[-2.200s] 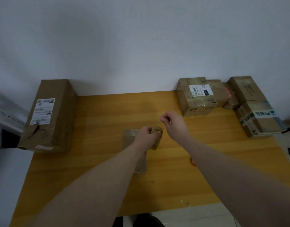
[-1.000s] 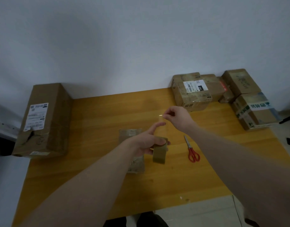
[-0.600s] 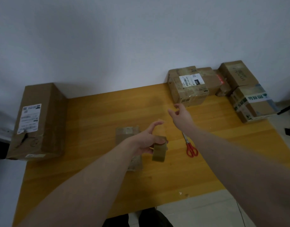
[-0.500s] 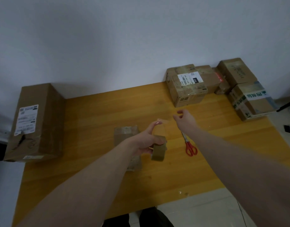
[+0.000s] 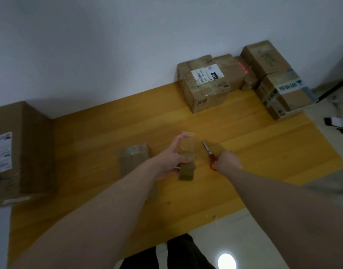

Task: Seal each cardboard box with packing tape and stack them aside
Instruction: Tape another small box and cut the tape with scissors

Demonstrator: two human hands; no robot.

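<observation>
My left hand point(image 5: 171, 159) grips a brown roll of packing tape point(image 5: 186, 169) just above the table. A clear strip of tape point(image 5: 188, 141) runs from the roll up to my raised index finger. My right hand point(image 5: 227, 160) is down on the table with its fingers curled over the red handles of the scissors point(image 5: 209, 155), whose blades point away from me. A small flat cardboard box point(image 5: 133, 157) lies left of the roll, partly hidden by my left forearm.
A tall cardboard box point(image 5: 21, 150) with a white label stands at the left edge of the wooden table point(image 5: 263, 152). Several taped boxes point(image 5: 205, 86) sit at the back right against the wall, including one with green print point(image 5: 283, 96). Pale floor lies below.
My right hand let go of the tape's free end and dropped to the scissors. The left hand kept the roll, and the pulled strip now hangs on its index finger.
</observation>
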